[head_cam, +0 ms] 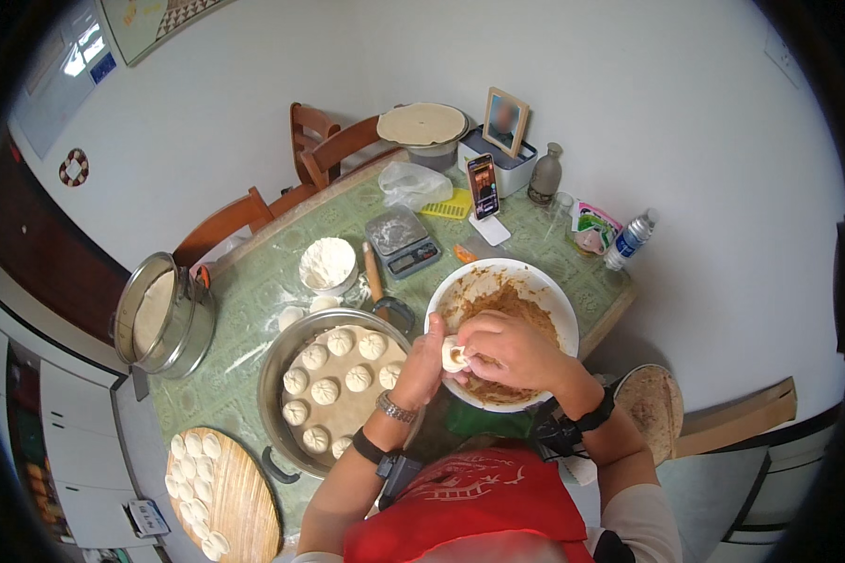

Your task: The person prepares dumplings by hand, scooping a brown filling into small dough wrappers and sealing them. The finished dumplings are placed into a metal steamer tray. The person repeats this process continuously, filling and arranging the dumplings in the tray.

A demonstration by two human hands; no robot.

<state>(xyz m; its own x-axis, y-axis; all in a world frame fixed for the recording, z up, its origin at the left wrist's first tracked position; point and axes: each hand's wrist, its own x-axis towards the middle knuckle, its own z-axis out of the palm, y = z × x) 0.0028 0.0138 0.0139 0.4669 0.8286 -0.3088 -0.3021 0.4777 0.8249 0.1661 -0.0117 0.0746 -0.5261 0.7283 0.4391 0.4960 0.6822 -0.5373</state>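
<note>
Over the rim of a white bowl [567, 302] of brown filling, my left hand [426, 362] cups a partly pleated bun [454, 355], its filling showing through the gap at the top. The fingers of my right hand [503, 348] pinch the dough edge on the bun's right side. Left of my hands, a round steel steamer tray [271, 366] holds several pleated buns [324, 391] on a pale liner. A wooden board [243, 485] with several small dough pieces [198, 468] lies at the lower left.
Beyond the tray stand a bowl of flour [327, 266], a rolling pin [373, 274] and a digital scale [403, 243]. A phone [483, 186] on a stand, a bottle [627, 239] and a vase [546, 174] are farther back. A steel steamer pot [197, 331] sits at the table's left edge.
</note>
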